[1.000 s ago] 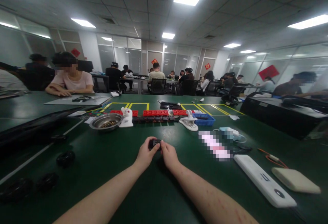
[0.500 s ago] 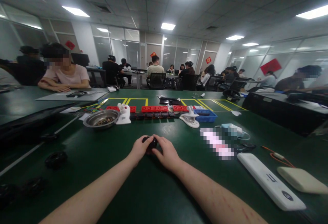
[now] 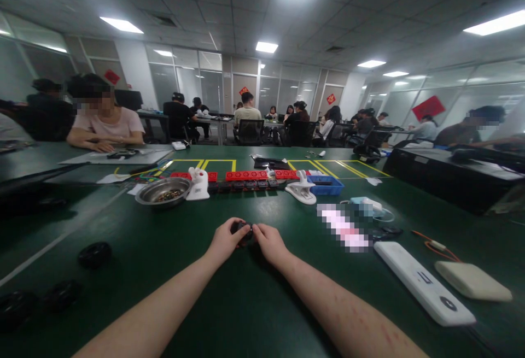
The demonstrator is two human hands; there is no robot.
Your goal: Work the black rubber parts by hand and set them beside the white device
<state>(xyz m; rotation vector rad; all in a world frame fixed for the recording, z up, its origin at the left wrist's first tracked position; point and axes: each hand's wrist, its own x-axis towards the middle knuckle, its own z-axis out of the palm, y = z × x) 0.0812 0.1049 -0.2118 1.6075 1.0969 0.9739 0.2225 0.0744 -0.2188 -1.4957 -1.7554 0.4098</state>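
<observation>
Low over the middle of the green table, a small black rounded part (image 3: 245,232) is between my two hands. My left hand (image 3: 223,241) is closed around its left side, the thumb lying along the top. From the right, my right hand (image 3: 269,243) pinches the part's edge with thumb and fingertips. Fingers cover much of the part, so its exact kind cannot be made out. Beyond the hands stand a metal bowl (image 3: 143,199) of small brass-coloured pieces, a row of red trays (image 3: 246,175) and a white clip stand (image 3: 301,188).
Black ring-shaped pieces (image 3: 94,254) lie at the left. A blue bin (image 3: 326,186) stands past the clip stand. On the right are a long white device (image 3: 424,284), a cream-coloured block (image 3: 471,280) and a large black box (image 3: 443,180). A person in pink (image 3: 109,125) sits across the table.
My right hand's fingers have drawn back from over the black part to its right edge, showing more of it. My left hand stays around it. The view has shifted slightly.
</observation>
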